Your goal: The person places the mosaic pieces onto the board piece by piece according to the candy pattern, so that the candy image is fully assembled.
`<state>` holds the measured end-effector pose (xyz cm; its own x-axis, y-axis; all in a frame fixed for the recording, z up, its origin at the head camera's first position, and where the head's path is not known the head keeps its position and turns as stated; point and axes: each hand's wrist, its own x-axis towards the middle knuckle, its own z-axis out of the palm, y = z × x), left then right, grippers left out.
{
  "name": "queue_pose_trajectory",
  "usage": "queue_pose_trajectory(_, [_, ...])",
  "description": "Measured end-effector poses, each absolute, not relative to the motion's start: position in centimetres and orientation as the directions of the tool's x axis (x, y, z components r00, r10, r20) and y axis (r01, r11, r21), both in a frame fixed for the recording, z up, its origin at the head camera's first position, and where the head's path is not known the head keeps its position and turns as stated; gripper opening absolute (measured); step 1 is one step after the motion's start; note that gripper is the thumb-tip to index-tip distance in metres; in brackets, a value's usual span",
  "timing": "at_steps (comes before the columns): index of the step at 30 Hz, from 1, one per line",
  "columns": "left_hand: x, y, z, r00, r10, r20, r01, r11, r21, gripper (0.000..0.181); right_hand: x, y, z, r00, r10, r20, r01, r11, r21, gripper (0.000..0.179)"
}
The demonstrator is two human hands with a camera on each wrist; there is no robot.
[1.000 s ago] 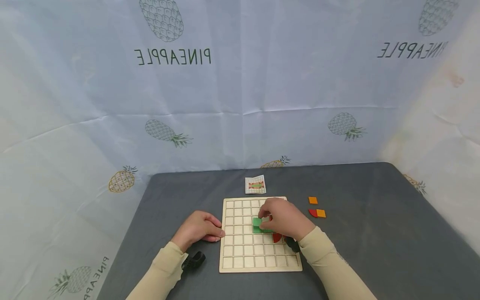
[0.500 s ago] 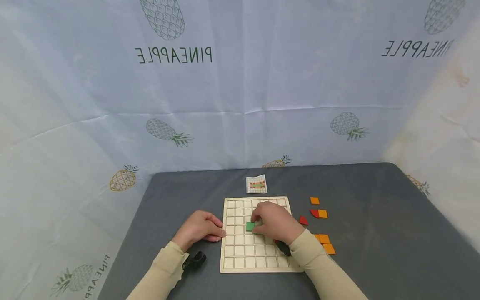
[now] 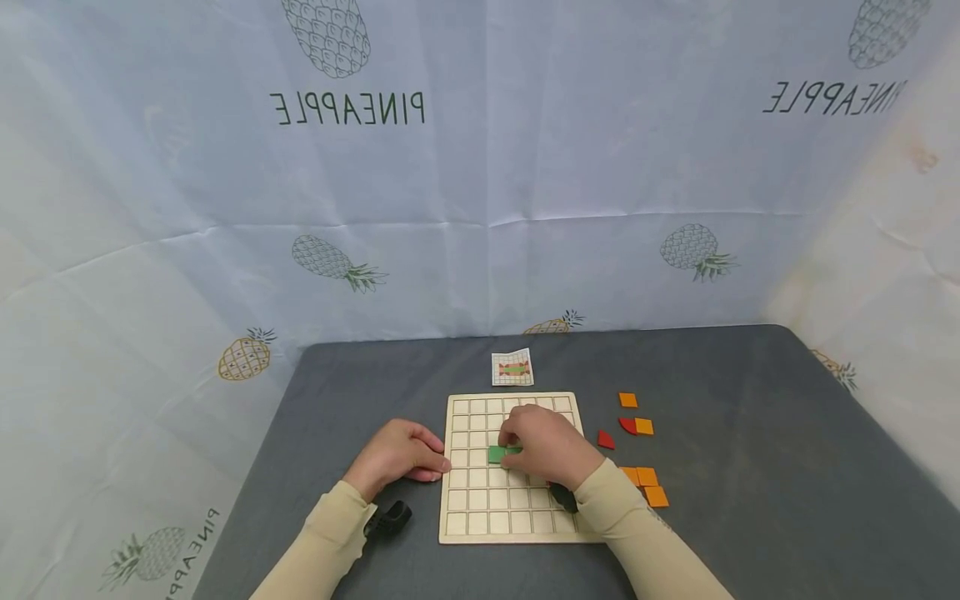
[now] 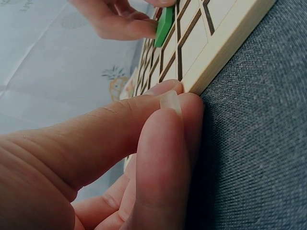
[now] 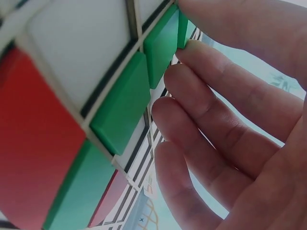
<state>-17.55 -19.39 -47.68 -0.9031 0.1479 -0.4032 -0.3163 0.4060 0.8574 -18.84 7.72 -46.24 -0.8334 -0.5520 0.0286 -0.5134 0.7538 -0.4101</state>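
My right hand (image 3: pixel 551 442) pinches a green square tile (image 3: pixel 495 454) between thumb and index finger, low over the board's middle-left cells. In the right wrist view this tile (image 5: pixel 183 28) stands tilted on edge, and a row of green tiles (image 5: pixel 122 105) lies in the cells behind it. Red pieces (image 5: pixel 33 139) flank the nearest green one. The left hand (image 3: pixel 397 452) holds the left edge of the wooden grid board (image 3: pixel 477 523) with thumb and fingers. In the left wrist view the thumb (image 4: pixel 163 153) lies against that edge. The right hand partly covers the row.
A pattern card (image 3: pixel 512 368) lies behind the board. To the right are orange squares (image 3: pixel 656 497), another orange square (image 3: pixel 627 400), a red quarter-circle (image 3: pixel 606 439) and a red piece (image 3: pixel 627 425) touching an orange one. The grey table (image 3: pixel 750 467) extends around the board.
My right hand has moved left along the green row with the tile, then settled slightly lower left. Orange and red pieces beside the board have come into view. The left hand stays put.
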Motion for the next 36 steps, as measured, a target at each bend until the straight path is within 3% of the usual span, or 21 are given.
queue_pose_trajectory(27, [-18.6,-18.0,-47.4,-0.899,0.184,-0.397,-0.294,0.418,0.859,0.033,-18.8,9.1,-45.9,-0.849,-0.528,0.033,-0.499,0.777,-0.383,0.012])
queue_pose_trajectory(36, [-17.9,-19.3,-47.7,-0.894,0.149,-0.422,-0.325,0.432,0.841,0.039,-19.2,10.8,-45.1,-0.866,-0.496,0.065,-0.471,0.766,-0.438,0.004])
